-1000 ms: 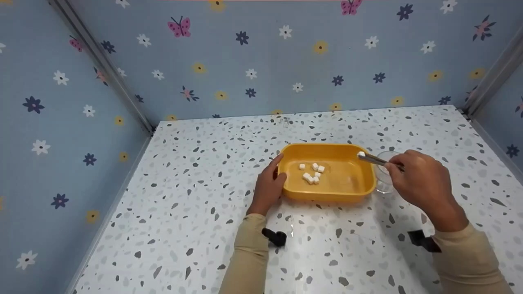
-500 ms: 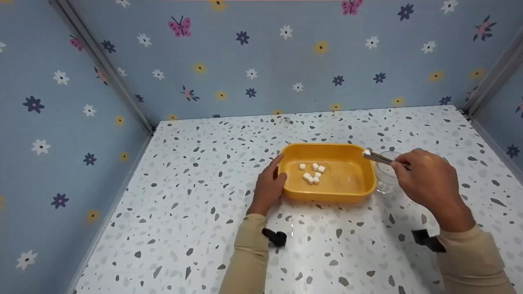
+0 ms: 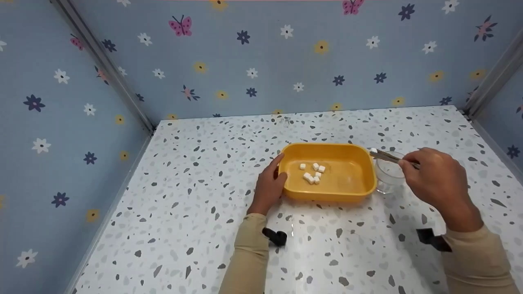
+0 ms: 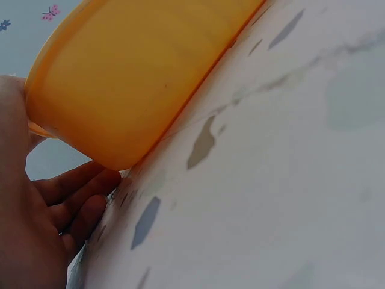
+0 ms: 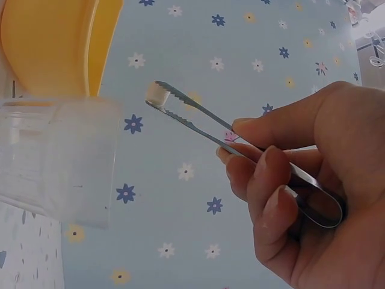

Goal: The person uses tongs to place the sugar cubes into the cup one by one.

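Observation:
My right hand (image 3: 437,183) pinches small metal tongs (image 5: 204,117) with serrated tips between thumb and fingers. A small white cube (image 5: 158,94) sits between the tong tips. In the head view the tongs reach over a clear glass (image 3: 390,175), which stands against the right side of a yellow tray (image 3: 331,196). Several white cubes (image 3: 316,166) lie on the tray's floor, mostly left of its middle. My left hand (image 3: 267,188) holds the tray's left end, its thumb at the rim; in the left wrist view some fingers (image 4: 90,217) curl below that end.
The speckled white table (image 3: 196,196) extends around the tray. A blue flower-patterned wall (image 3: 261,61) rises behind it, with side walls at left and right. Black straps with small mounts (image 3: 276,237) sit on both wrists.
My right hand has moved to the right, carrying the tongs and the white cube from the tray's right rim to over the glass. My left hand and the tray stay put.

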Action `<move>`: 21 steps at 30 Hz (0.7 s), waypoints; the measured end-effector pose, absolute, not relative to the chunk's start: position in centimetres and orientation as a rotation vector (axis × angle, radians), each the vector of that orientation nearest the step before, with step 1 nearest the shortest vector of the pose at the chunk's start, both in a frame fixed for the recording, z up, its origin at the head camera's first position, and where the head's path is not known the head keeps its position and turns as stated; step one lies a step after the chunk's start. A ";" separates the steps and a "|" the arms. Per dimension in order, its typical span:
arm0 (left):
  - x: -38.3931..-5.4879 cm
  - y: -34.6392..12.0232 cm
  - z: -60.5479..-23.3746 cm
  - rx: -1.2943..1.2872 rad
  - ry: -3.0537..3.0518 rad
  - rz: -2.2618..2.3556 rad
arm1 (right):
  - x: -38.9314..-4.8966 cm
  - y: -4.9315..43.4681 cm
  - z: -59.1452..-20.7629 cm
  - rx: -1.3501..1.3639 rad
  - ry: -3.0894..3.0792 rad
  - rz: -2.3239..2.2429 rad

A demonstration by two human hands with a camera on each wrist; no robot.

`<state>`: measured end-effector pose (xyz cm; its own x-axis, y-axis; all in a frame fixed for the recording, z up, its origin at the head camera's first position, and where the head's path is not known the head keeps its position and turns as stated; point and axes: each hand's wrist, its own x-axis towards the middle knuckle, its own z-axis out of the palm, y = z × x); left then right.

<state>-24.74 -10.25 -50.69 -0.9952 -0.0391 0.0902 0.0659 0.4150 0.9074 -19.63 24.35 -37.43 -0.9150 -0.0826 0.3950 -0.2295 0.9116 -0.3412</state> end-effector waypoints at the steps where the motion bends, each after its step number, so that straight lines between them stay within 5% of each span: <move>1: -24.7 -10.2 -50.7 -0.027 -2.561 -1.645 | -19.6 24.4 -37.4 0.220 -2.699 0.541; 21: -24.7 -10.3 -50.7 -0.031 -2.569 -1.627 | -19.4 26.2 -36.6 0.140 -2.741 0.555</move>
<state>-24.73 -10.33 -50.70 -0.9947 -0.0367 0.0957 0.0708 0.4288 0.9006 -19.37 26.18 -36.62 -0.9375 -0.0290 0.3468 -0.1616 0.9188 -0.3600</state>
